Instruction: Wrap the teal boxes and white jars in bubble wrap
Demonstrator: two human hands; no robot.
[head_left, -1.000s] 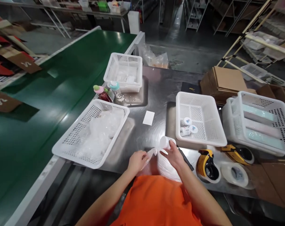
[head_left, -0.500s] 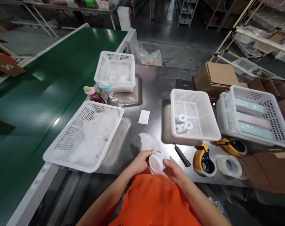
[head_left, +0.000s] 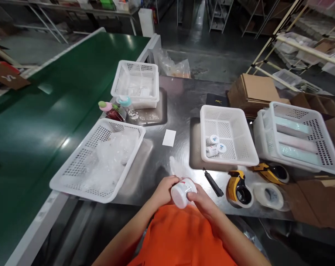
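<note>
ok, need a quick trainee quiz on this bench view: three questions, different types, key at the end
1. Multiple choice: what is the right hand holding?
a) teal-topped bottle
b) white container
c) tape roll

2. True or false: the white card lies on the metal table, outside the baskets.

3. Fill in: the tape dispenser next to the black cutter is black and ____.

Key: 1. b; 2. true; 3. yellow.
</note>
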